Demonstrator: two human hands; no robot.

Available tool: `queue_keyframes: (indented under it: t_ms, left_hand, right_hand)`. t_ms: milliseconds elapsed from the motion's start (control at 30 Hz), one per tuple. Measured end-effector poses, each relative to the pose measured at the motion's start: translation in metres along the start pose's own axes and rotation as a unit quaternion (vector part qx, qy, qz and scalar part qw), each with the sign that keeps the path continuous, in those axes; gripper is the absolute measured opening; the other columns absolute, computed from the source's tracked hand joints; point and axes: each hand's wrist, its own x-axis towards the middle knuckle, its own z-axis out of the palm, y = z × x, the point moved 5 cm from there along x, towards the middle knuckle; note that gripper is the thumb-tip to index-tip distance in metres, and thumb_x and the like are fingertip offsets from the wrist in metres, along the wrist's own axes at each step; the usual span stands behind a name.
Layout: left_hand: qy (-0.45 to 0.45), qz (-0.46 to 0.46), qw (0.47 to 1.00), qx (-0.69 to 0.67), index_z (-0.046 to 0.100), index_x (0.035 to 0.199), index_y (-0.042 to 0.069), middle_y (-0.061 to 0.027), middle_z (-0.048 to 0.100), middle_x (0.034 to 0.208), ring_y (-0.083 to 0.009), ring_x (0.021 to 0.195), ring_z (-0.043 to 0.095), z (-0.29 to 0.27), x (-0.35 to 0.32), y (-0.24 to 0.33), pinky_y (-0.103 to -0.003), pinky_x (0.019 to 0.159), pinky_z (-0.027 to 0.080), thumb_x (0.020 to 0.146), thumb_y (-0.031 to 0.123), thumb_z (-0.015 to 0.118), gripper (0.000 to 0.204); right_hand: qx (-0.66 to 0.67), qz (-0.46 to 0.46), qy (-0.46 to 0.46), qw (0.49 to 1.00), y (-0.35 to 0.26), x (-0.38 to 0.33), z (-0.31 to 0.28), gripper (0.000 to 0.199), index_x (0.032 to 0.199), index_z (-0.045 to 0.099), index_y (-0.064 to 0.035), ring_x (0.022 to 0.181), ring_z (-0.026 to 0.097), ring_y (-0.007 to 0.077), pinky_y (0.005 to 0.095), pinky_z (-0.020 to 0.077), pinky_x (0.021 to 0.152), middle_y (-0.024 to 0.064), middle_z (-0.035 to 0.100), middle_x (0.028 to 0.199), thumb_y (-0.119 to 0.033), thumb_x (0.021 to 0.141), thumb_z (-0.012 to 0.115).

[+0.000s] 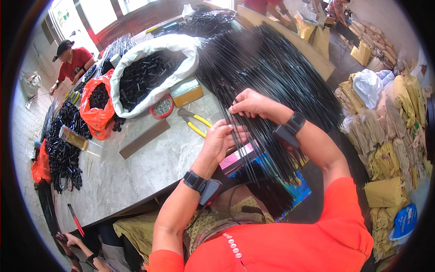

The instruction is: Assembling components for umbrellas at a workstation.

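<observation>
A large bundle of long, thin black rods (276, 72) lies over the right side of the table, with its near ends hanging past the edge. My left hand (222, 139), palm turned up, has its fingers curled around a few of these rods, which run down past it. Just above and to the right, my right hand (253, 104) is closed in a pinch on the upper part of the same few rods. The exact number held is hard to make out. Close to my left hand lie pliers (195, 123) with yellow handles.
Left of the pliers are a brown metal strip (145, 138), a red dish (162, 108) of small metal parts, a yellow box (186, 93), a white sack (192, 54) and an orange bag (106, 119) of black parts. Folded sacks (385, 190) are piled at right. Co-workers sit around the table.
</observation>
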Motion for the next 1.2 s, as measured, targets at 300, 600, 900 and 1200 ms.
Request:
queue_keyframes:
  t_ms: [300,600,900,1200]
  left_hand:
    - [0.028,0.008,0.995,0.091,0.046,0.126,-0.005,-0.0233,0.066,0.107,-0.0325,0.089,0.072,0.0001,-0.0043,0.0065,-0.039,0.077,0.062,0.093,0.002,0.039,0.034]
    - [0.031,0.007,0.994,0.109,0.048,0.125,-0.006,-0.0231,0.067,0.106,-0.0313,0.089,0.072,0.0032,-0.0082,0.0095,-0.039,0.077,0.062,0.092,0.002,0.042,0.034]
    - [0.035,0.004,0.997,0.062,0.057,0.114,-0.005,-0.0197,0.068,0.103,-0.0288,0.088,0.072,0.0047,-0.0068,0.0065,-0.039,0.079,0.062,0.095,0.006,0.053,0.022]
    - [0.072,0.002,0.995,0.068,0.06,0.109,-0.002,-0.0164,0.07,0.099,-0.0254,0.086,0.072,-0.0013,-0.0006,0.0014,-0.037,0.078,0.061,0.092,0.004,0.063,0.018]
  right_hand:
    - [0.007,-0.002,0.003,1.0,-0.0005,-0.0009,-0.0003,0.02,0.072,0.068,-0.0059,0.045,0.049,0.0046,0.0191,0.0317,0.038,-0.0015,0.059,0.059,-0.022,0.083,0.076]
    - [0.007,0.001,0.004,1.0,0.0005,-0.0021,-0.0013,0.02,0.073,0.068,-0.006,0.046,0.049,0.0044,0.0192,0.0316,0.039,-0.0017,0.059,0.059,-0.022,0.083,0.075]
    - [0.006,-0.006,0.002,1.0,0.0003,-0.0025,-0.0021,0.022,0.072,0.068,-0.0067,0.048,0.049,0.0055,0.0208,0.0326,0.04,-0.0015,0.058,0.06,-0.025,0.081,0.076]
    - [0.009,-0.007,0.0,1.0,0.0019,-0.0008,-0.0019,0.022,0.071,0.067,-0.0077,0.048,0.049,0.0053,0.0209,0.0322,0.041,-0.0018,0.058,0.06,-0.025,0.08,0.076]
